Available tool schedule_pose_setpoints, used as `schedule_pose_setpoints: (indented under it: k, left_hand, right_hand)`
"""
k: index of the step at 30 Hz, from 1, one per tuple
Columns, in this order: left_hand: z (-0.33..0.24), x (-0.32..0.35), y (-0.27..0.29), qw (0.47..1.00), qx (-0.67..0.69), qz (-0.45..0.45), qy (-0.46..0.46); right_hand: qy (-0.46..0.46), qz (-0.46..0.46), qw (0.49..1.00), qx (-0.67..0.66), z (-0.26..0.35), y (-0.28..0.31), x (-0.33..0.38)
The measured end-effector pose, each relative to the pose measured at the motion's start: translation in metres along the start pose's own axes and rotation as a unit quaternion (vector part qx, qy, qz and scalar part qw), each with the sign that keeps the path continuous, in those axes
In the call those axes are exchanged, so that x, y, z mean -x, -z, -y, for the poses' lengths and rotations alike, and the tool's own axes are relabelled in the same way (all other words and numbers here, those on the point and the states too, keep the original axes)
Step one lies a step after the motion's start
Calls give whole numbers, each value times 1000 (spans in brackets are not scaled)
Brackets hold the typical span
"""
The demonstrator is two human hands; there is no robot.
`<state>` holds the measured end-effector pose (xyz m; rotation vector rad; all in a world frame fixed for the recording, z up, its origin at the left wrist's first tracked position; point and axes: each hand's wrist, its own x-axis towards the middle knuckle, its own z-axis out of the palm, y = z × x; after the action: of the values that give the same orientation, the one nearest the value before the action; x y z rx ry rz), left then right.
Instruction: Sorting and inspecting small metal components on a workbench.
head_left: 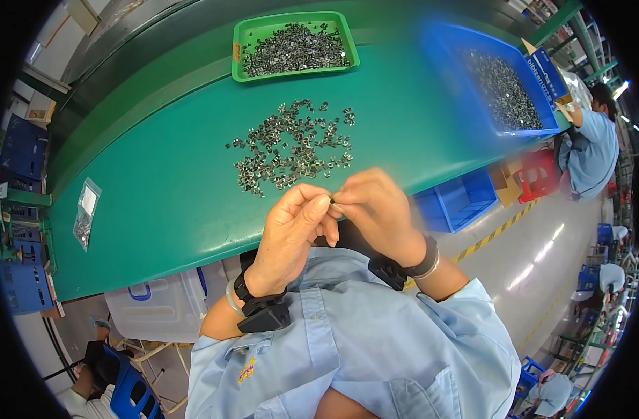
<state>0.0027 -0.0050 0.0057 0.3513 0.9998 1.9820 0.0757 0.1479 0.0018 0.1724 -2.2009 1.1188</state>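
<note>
One small part (332,200) is located at the meeting fingertips of both hands, in front of the person's chest and over the near edge of the green counter (159,188). Left hand (291,230): fingers curled, thumb and index tip drawn together at the part, back of the wrist toward the lower left. Right hand (379,213): thumb and index tip likewise brought nearly together on the part from the right, remaining fingers bent. Both grips are narrow pinches; how the hold is shared between them cannot be told. The part shows only as a dark speck between the tips; its long axis and the way it points cannot be determined. Beyond the hands, a loose spread of small metallic pieces (291,150) lies on the counter, the pieces turned in mixed directions with no common alignment. Farther back stands a green tray (284,75) containing similar pieces, its long side running roughly left to right. To the right, a blue bin (449,63), partly blurred, contains more small pieces. At the left, a clear bag (85,213) lies flat, its length running away from the person.
</note>
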Motion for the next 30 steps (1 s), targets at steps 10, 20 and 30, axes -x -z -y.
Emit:
schedule_pose_setpoints:
  k: [10, 20, 30]
  left_hand:
    - [6, -2, 7, 999, 23, 40, 11]
    - [5, -1, 6, 999, -9, 15, 47]
    - [8, 2, 2, 985, 150, 75, 48]
  right_hand:
    - [-6, 9, 999, -41, 3, -1, 6]
    - [5, 25, 999, -30, -1, 3, 8]
    - [-28, 11, 993, -118, 6, 1, 5]
